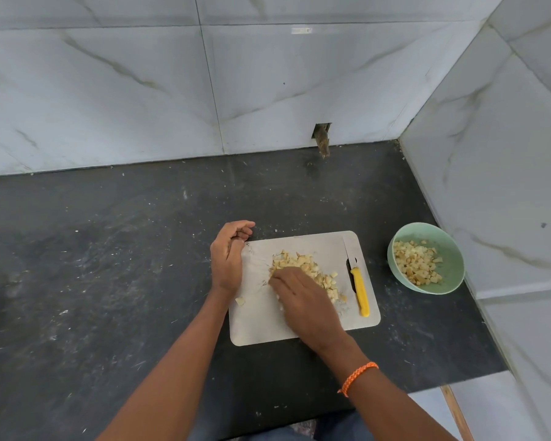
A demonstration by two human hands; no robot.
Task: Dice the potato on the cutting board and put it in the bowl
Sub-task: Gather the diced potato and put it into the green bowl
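- From the head camera, the potato [303,265] is already cut into small pale-yellow cubes with browned edges, heaped in a loose pile at the middle of the cutting board [261,326].
- One stray cube [240,301] lies apart from the pile, at about 8 o'clock from it, near the board's left edge.
- The board is a light grey rectangle with rounded corners, lying flat on the dark, speckled countertop [109,249].
- The left hand [228,256] sits at the board's left edge, at 9 o'clock from the pile, its fingers loosely curled and holding nothing.
- The right hand [303,300] lies palm-down over the near side of the pile, fingers stretched out flat toward 10 o'clock and touching the cubes; an orange bracelet [358,377] circles its wrist.
- A knife [357,278] with a yellow handle lies on the board's right side, at 3 o'clock from the pile, blade pointing to 12 o'clock, with no hand on it.
- A pale green bowl [449,268] stands on the countertop at 3 o'clock from the board, just clear of it and close to the marble side wall [506,154].
- Inside the bowl is a heap of diced potato pieces [417,262] like those on the board, filling the bowl's bottom.
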